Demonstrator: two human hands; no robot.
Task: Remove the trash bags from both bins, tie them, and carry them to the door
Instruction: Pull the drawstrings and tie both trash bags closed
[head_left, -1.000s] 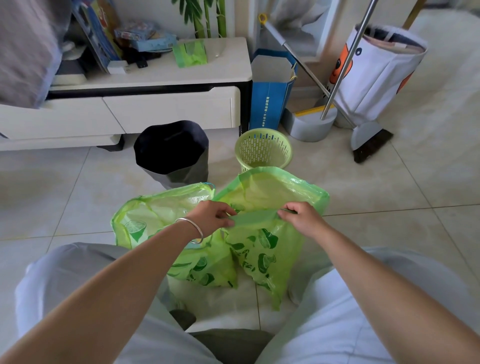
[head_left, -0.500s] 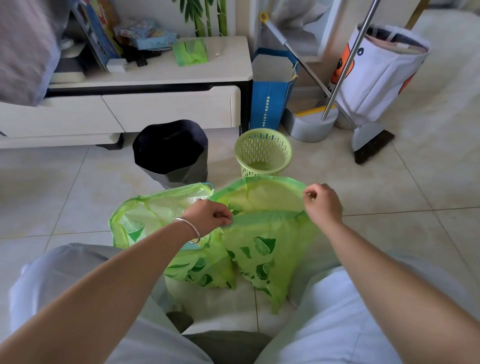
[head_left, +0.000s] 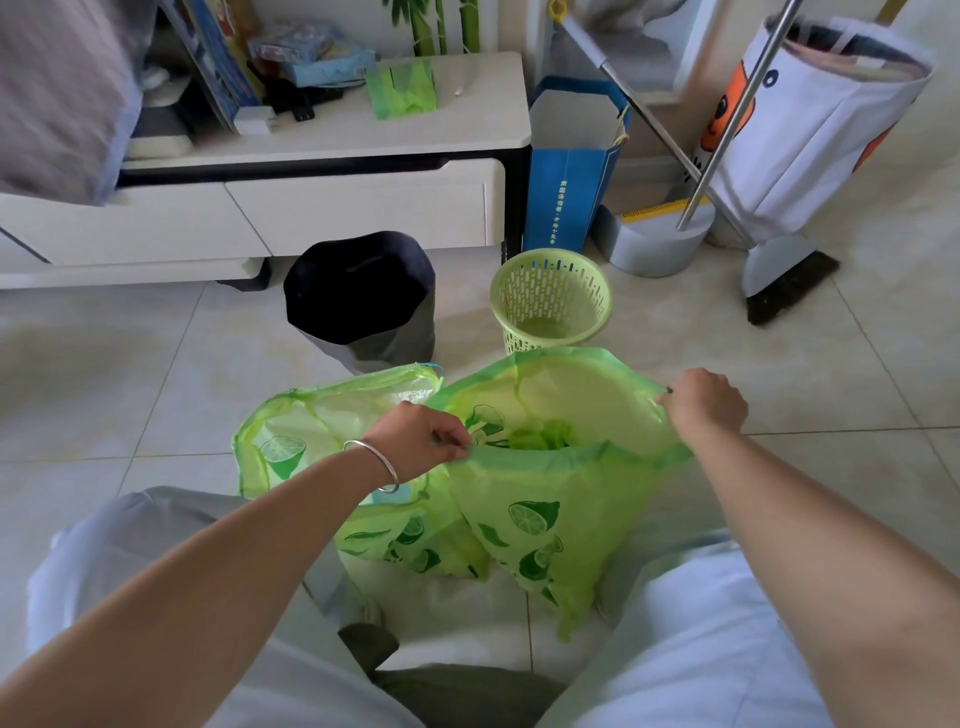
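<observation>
Two green lime-print trash bags stand on the floor between my knees. On the right bag (head_left: 550, 519), my left hand (head_left: 421, 439) pinches the rim's left side and my right hand (head_left: 704, 402) pinches its right side, so the mouth is stretched wide open. Crumpled green material lies inside it. The left bag (head_left: 306, 441) sits open and untied beside my left wrist. Behind them are a dark bin with a black liner (head_left: 363, 301) and a small green mesh bin (head_left: 550, 301) with no bag in it.
A low white cabinet (head_left: 311, 208) runs along the back with clutter and a folded green bag (head_left: 402, 88) on top. A blue paper bag (head_left: 571, 166), a dustpan and broom (head_left: 779, 270) and a white fabric basket (head_left: 810, 124) stand at the right. Tiled floor lies around.
My right hand moved right along the right bag's rim, away from my left hand. The bag's mouth went from folded flat to wide open.
</observation>
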